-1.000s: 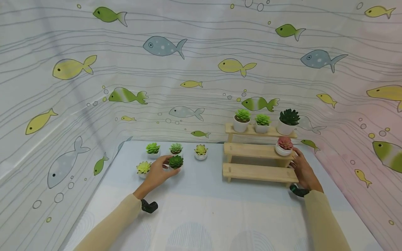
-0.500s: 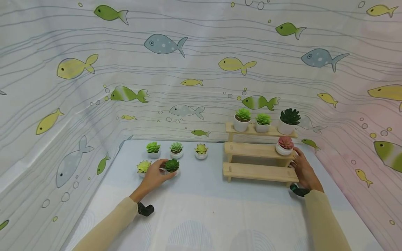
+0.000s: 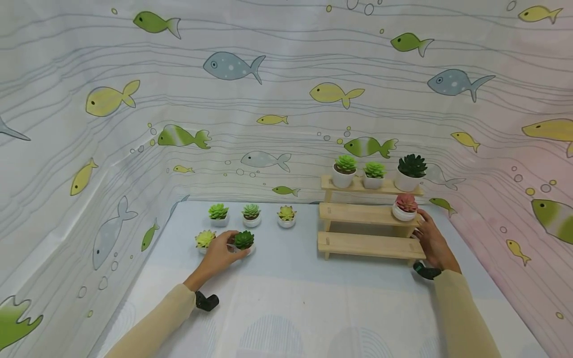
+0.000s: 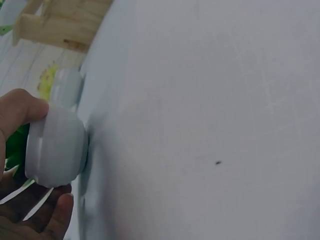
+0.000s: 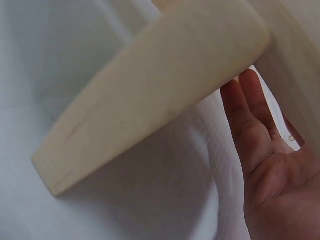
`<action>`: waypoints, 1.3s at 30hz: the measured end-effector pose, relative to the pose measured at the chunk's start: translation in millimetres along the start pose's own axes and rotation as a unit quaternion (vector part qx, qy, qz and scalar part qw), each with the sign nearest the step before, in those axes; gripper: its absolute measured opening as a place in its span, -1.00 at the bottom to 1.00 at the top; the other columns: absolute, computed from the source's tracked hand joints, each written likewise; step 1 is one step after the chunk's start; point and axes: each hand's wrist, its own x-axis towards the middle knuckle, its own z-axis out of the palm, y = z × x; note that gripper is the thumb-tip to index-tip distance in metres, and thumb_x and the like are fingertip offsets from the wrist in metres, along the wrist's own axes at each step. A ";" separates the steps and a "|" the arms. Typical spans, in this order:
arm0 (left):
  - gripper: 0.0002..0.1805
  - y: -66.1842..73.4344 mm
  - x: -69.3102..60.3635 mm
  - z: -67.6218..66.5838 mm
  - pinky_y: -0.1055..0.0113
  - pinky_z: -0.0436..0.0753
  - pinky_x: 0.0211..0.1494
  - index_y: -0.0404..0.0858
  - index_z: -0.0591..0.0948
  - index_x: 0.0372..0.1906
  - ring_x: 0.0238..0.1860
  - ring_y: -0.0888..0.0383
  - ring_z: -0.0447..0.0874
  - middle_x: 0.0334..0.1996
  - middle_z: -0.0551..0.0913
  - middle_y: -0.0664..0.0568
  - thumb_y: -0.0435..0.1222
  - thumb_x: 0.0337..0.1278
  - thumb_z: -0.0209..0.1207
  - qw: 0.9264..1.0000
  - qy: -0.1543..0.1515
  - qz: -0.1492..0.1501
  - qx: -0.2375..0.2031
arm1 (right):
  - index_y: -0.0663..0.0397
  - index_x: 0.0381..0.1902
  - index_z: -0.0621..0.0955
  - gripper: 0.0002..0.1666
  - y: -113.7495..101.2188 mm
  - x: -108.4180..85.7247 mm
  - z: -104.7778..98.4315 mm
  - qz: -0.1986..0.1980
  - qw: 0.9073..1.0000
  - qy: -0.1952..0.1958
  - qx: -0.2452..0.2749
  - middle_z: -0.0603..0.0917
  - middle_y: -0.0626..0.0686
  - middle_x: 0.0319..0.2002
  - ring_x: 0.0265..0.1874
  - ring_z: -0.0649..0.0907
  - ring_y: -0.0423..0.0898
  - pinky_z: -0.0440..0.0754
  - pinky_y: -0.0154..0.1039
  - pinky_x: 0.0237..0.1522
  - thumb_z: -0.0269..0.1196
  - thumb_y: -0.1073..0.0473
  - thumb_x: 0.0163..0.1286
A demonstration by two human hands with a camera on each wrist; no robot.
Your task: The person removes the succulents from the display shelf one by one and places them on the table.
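My left hand [image 3: 220,254] holds a dark green succulent [image 3: 244,239] in a round white pot [image 4: 57,145]. In the left wrist view the thumb lies on one side of the pot and fingers on the other. The pot is at the tabletop; whether it bears on it fully I cannot tell. At the right end of a three-step wooden stand [image 3: 367,214] is my right hand [image 3: 431,243], its fingers fairly straight against the wooden side [image 5: 155,95]. Its thumb is hidden. A red succulent [image 3: 405,206] in a white pot sits on the middle step beside that hand.
Two bright green succulents [image 3: 344,171] [image 3: 374,175] and a dark green one [image 3: 411,172] stand on the top step. Left on the table are a yellow-green succulent [image 3: 205,239], partly behind my hand, and others [image 3: 218,215] [image 3: 251,215] [image 3: 286,216]. Fish-print sheeting [image 3: 224,109] walls the back.
My left hand has moved the dark green succulent slightly left and down, uncovering the pot behind it; it barely moves in the last half second. The right hand stays at the stand.
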 end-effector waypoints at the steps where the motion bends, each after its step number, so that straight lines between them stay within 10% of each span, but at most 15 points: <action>1: -0.25 0.4 -0.1 -0.3 0.06 0.70 -0.05 -0.35 0.56 0.26 -0.14 0.01 0.69 0.02 0.68 -0.17 -0.02 0.06 0.53 1.000 -0.001 0.000 0.001 | -0.64 0.44 0.06 -0.52 -0.3 -0.3 0.2 0.003 1.000 0.001 -0.002 0.24 -0.13 0.36 0.22 0.38 -0.15 0.59 -0.34 -0.02 -0.12 -0.07 0.72; 26: -0.20 10.8 3.6 -4.8 0.01 0.65 0.07 -0.35 0.48 0.38 0.11 -0.09 0.62 0.21 0.60 -0.19 -0.10 0.10 0.52 0.999 -0.036 0.012 0.038 | -0.71 0.48 0.02 -0.46 -2.6 -1.4 3.6 0.020 1.000 0.014 -0.010 -0.04 0.04 0.57 0.47 0.09 0.12 0.56 -0.35 -0.04 -0.10 -0.14 0.70; 39: -0.21 40.5 24.8 -9.3 -0.14 0.53 0.27 -0.31 0.47 0.41 0.30 -0.20 0.50 0.29 0.55 -0.23 -0.01 0.20 0.45 0.996 -0.047 0.064 0.034 | -0.73 0.48 0.00 -0.43 -4.2 -0.9 8.0 0.025 0.999 0.019 -0.011 -0.07 0.01 0.59 0.50 0.06 0.11 0.01 0.23 0.51 -0.09 -0.17 0.69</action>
